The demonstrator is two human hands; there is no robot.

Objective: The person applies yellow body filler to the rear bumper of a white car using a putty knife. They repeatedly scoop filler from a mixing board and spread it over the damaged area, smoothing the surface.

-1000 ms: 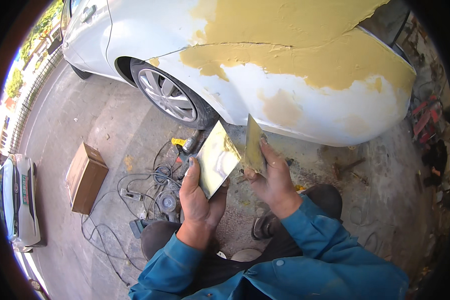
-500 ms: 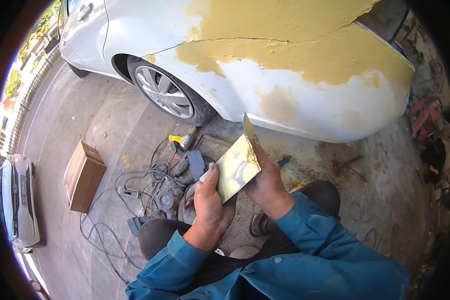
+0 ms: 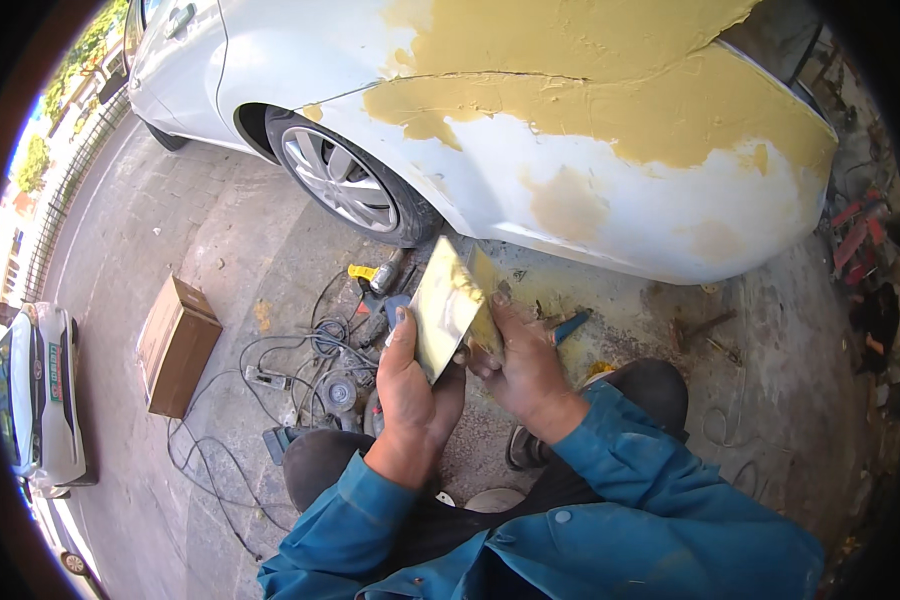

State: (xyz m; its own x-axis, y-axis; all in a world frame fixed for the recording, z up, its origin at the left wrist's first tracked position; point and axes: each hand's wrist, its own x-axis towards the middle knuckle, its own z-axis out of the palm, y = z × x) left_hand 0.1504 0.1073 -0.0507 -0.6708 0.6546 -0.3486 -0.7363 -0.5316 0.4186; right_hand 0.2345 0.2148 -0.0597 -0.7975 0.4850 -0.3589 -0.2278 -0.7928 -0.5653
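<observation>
My left hand (image 3: 412, 398) grips a pale, flat putty board (image 3: 436, 325), with the thumb on its face and the fingers behind. Soft yellow putty (image 3: 462, 291) lies along the board's right edge. Beside that edge, my right hand (image 3: 530, 365) is closed on a thin, yellow-smeared putty spreader (image 3: 484, 272); part of it is hidden behind the board. Beyond both hands is the white car's rear side (image 3: 490, 185), its upper part covered in a broad, uneven coat of yellow filler (image 3: 660, 120).
Power tools and tangled cables lie left of my hands, among them a grey round-headed tool (image 3: 341, 392). A cardboard box (image 3: 185, 350) stands farther left. The car's rear wheel (image 3: 340, 180) is just ahead. A blue-handled tool (image 3: 571, 325) lies right of my right hand.
The board has swung more upright and shifted left. My right hand has moved from the board's upper edge to its right side, where the spreader now shows separately.
</observation>
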